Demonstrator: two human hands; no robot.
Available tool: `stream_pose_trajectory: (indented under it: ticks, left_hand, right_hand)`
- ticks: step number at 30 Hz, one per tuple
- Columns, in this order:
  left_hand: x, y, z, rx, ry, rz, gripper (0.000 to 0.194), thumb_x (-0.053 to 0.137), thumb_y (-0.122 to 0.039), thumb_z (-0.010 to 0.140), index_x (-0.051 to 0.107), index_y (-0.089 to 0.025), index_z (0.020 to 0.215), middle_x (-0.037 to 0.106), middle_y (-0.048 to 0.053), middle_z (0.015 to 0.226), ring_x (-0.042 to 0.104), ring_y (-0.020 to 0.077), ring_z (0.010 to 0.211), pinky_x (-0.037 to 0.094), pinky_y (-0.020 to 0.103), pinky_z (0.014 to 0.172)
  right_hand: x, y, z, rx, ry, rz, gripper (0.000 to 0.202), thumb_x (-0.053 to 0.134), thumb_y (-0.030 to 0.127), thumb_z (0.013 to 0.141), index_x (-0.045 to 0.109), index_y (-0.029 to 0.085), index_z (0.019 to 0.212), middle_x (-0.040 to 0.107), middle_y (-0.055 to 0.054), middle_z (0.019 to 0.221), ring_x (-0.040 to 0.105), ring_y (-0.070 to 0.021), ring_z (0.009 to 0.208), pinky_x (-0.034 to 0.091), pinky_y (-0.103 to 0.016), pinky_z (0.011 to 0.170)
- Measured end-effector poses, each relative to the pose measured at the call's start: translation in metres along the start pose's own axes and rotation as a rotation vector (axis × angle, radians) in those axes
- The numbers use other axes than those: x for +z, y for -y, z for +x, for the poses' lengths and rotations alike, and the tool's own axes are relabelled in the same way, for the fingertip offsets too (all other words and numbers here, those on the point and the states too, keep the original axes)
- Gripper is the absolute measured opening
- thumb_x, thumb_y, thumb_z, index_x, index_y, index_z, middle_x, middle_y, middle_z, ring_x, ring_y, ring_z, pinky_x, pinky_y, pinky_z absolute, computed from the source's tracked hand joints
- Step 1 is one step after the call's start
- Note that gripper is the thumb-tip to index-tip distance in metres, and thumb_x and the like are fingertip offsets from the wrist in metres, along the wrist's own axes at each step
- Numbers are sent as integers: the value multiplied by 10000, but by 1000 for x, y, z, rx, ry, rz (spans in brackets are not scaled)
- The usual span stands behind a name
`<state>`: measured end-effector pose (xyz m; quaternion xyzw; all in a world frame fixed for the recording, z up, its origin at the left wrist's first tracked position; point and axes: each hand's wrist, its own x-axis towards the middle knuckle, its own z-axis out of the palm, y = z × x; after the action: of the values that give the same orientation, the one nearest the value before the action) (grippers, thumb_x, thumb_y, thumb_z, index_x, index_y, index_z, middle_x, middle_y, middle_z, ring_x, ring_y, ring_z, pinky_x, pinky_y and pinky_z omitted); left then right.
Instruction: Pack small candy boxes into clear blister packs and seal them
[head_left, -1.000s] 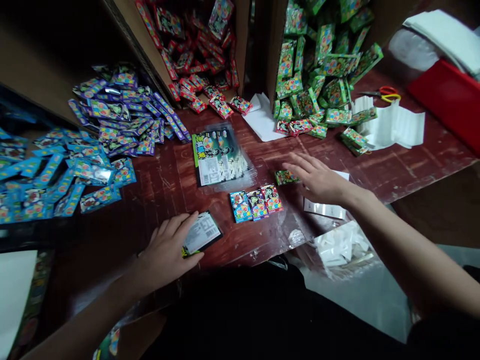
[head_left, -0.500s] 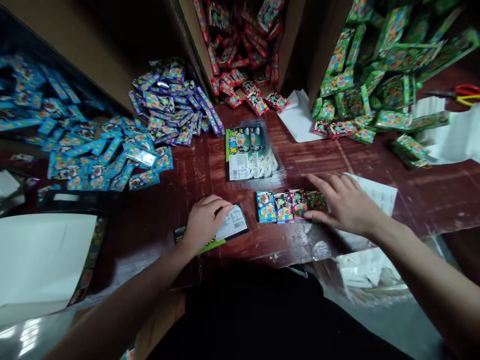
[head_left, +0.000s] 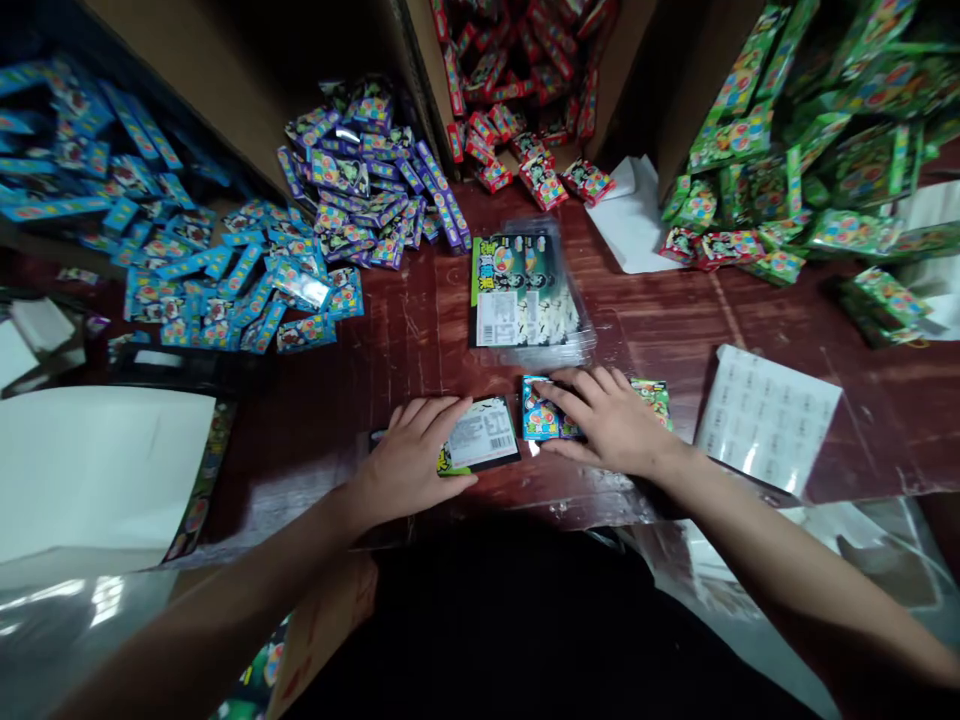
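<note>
My left hand (head_left: 412,450) lies over a black and green printed pouch (head_left: 480,435) with a white label, its fingers stretched out and thumb apart. The pouch's left part is under the hand. To the right, my right hand (head_left: 611,420) is spread palm down over a short row of small candy boxes. A blue candy box (head_left: 536,415) shows at the row's left end and a green candy box (head_left: 652,400) at its right end. The boxes between are mostly covered by the hand.
A stack of clear-edged printed pouches (head_left: 517,300) lies ahead. Behind are heaps of blue boxes (head_left: 225,285), purple boxes (head_left: 367,190), red boxes (head_left: 540,180) and green boxes (head_left: 757,190), with cardboard walls between. A printed white sheet (head_left: 769,420) lies at right.
My right hand has moved left along the row, from its right end to over the middle boxes. My left hand has flattened out on the pouch. The camera view has shifted slightly.
</note>
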<state>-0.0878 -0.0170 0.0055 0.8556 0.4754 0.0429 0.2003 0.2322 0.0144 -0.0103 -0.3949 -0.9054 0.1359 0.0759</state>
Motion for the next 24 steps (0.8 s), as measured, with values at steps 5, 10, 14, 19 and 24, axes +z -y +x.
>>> stream_pose_trajectory:
  ticks: [5, 10, 14, 19, 24]
  left_hand:
    - [3, 1, 5, -14, -15, -38, 953, 815, -456, 713, 351, -227, 1513, 513, 115, 1426, 476, 331, 1272, 386, 487, 1108]
    - [1, 2, 11, 91, 47, -36, 929, 797, -463, 733, 355, -218, 1513, 499, 116, 1441, 465, 320, 1288, 379, 483, 1112]
    - [1, -2, 17, 143, 77, -39, 892, 774, -463, 764, 363, -205, 1513, 504, 129, 1427, 465, 325, 1277, 387, 488, 1105]
    - [3, -4, 23, 136, 71, -22, 913, 771, -476, 770, 336, -221, 1531, 501, 134, 1430, 466, 344, 1268, 387, 526, 1090]
    - [10, -16, 33, 153, 68, -26, 942, 798, -478, 738, 349, -214, 1521, 503, 133, 1428, 468, 344, 1259, 399, 519, 1075]
  right_hand:
    - [6, 12, -4, 59, -28, 50, 784, 592, 660, 880, 470, 183, 1490, 547, -179, 1345, 511, -364, 1106, 450, -521, 919]
    - [8, 26, -1, -62, 42, 105, 725, 598, 663, 883, 528, 194, 1432, 558, -165, 1384, 515, -369, 1151, 443, -536, 931]
    - [-2, 25, -3, -68, 46, 148, 885, 558, 755, 851, 440, 166, 1502, 550, -174, 1431, 509, -365, 1247, 436, -536, 1002]
    - [-18, -14, -30, -81, 9, 44, 1153, 555, 868, 742, 249, 167, 1605, 304, -186, 1641, 276, -441, 1479, 156, -681, 1185]
    - [0, -23, -31, -131, 39, 85, 763, 539, 665, 926, 400, 239, 1543, 424, -96, 1599, 413, -345, 1411, 314, -596, 1134]
